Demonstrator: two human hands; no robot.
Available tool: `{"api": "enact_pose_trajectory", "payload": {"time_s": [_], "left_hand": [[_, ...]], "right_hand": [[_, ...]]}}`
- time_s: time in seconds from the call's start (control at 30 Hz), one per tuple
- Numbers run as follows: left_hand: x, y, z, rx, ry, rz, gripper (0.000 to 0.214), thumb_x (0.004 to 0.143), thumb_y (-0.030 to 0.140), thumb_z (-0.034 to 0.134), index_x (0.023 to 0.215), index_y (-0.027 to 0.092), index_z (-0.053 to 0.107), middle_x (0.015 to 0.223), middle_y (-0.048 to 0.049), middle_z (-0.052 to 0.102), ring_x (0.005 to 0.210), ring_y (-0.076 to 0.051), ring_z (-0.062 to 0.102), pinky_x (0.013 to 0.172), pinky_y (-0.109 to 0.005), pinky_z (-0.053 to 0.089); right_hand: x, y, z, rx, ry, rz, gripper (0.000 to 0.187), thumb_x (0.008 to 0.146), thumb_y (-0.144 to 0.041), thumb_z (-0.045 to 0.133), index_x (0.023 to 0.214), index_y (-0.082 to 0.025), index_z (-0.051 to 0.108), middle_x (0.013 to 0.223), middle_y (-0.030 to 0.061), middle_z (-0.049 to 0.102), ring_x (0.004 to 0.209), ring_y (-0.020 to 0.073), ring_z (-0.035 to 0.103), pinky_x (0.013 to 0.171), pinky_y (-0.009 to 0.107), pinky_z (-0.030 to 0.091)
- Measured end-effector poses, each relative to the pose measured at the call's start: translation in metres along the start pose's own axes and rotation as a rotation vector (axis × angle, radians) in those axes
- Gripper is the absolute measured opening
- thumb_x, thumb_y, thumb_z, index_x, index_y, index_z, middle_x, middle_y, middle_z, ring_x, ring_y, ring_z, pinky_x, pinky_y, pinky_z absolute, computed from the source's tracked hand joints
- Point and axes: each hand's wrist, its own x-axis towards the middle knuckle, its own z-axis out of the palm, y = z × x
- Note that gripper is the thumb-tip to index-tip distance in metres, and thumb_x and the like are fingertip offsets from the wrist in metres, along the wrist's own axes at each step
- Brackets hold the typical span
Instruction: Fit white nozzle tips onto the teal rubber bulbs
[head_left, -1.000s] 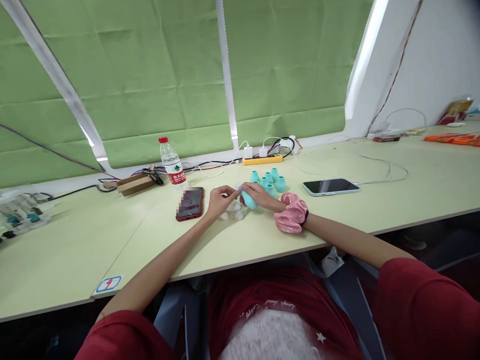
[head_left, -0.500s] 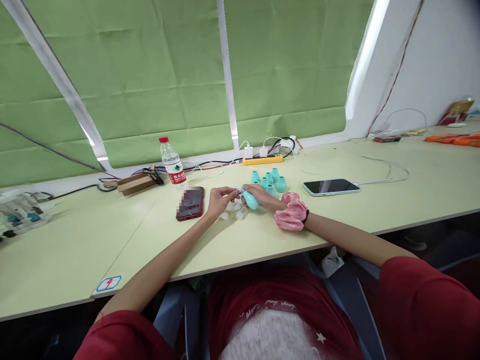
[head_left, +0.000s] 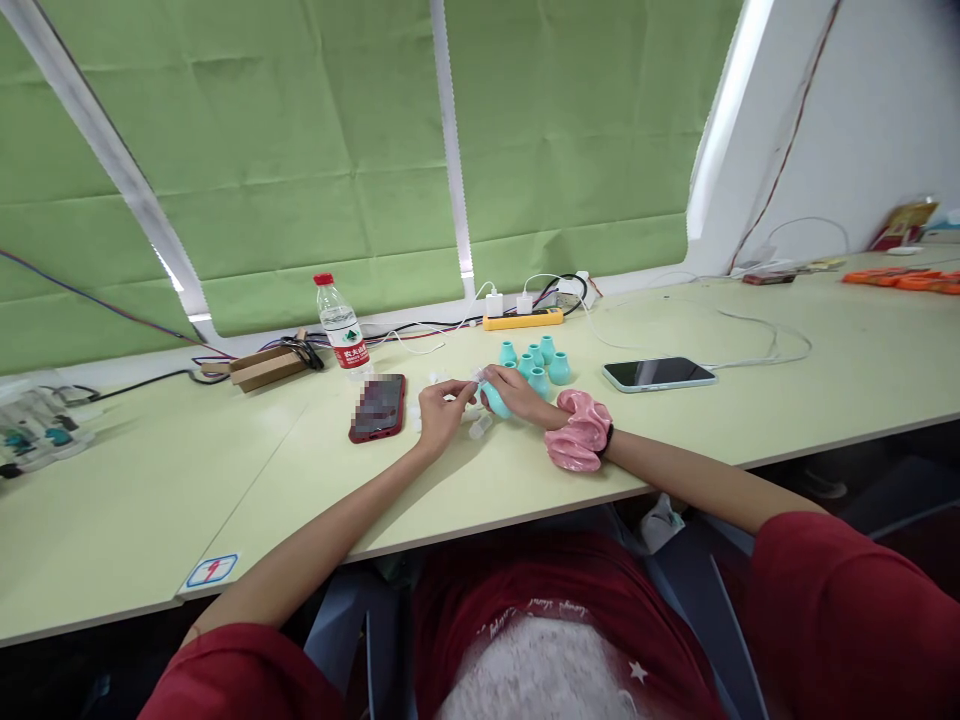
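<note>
The left hand (head_left: 442, 408) has its thumb and forefinger pinched together on a small clear piece (head_left: 478, 377) at the narrow neck of a teal bulb (head_left: 497, 401), and the right hand (head_left: 519, 391) is closed around that bulb, its fingers curled so that only part of the round body shows; whether the clear piece sits inside the neck, I cannot tell. The held bulb is tilted, round end towards the person, near the middle of the pale table (head_left: 300, 500). From the far left, a blurred clear assembly with teal parts (head_left: 37, 435) stands on the table, then a numbered label (head_left: 212, 570) at the front edge, an open cardboard tray (head_left: 270, 367) and a red-capped water bottle (head_left: 343, 332) towards the back. A red-cased phone (head_left: 377, 408) lies left of the left hand, with loose clear pieces (head_left: 481, 427) scattered beside and beneath the hands. Just behind the right hand, a cluster of teal bulbs (head_left: 559, 369) stands mouth up, with a yellow power strip (head_left: 523, 320) beyond. A pink scrunchie (head_left: 578, 432) circles the right wrist; farther right lie a second phone (head_left: 660, 374), a white cable (head_left: 776, 345) and a bright orange item (head_left: 900, 279).
</note>
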Motion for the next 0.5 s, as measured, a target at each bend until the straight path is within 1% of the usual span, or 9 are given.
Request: {"api": "enact_pose_trajectory", "payload": {"time_s": [0.13, 0.27, 0.5], "left_hand": [[-0.001, 0.0, 0.0005, 0.015, 0.033, -0.014, 0.028, 0.068, 0.038, 0.052, 0.072, 0.014, 0.066, 0.057, -0.0023, 0.061, 0.053, -0.011, 0.052, 0.049, -0.022, 0.041], [-0.0027, 0.0015, 0.0021, 0.021, 0.049, -0.029, 0.028, 0.068, 0.038, 0.053, 0.073, 0.013, 0.066, 0.059, -0.0032, 0.062, 0.056, -0.013, 0.054, 0.051, -0.022, 0.042], [-0.0039, 0.0021, 0.0024, 0.027, 0.032, -0.027, 0.029, 0.069, 0.037, 0.051, 0.072, 0.011, 0.065, 0.057, -0.0036, 0.061, 0.054, -0.012, 0.055, 0.051, -0.021, 0.042]], "right_hand": [[-0.0004, -0.0026, -0.0003, 0.018, -0.005, 0.02, 0.035, 0.083, -0.043, 0.027, 0.066, -0.016, 0.043, 0.056, -0.0012, 0.05, 0.052, 0.0089, 0.048, 0.055, 0.022, 0.039], [-0.0002, -0.0006, -0.0003, -0.001, -0.011, 0.011, 0.036, 0.084, -0.042, 0.027, 0.066, -0.016, 0.044, 0.057, -0.0011, 0.05, 0.053, 0.009, 0.048, 0.055, 0.022, 0.039], [0.0005, 0.0038, 0.0013, -0.002, 0.007, -0.007, 0.033, 0.084, -0.039, 0.027, 0.065, -0.016, 0.042, 0.056, -0.0017, 0.049, 0.052, 0.0088, 0.047, 0.053, 0.022, 0.038]]}}
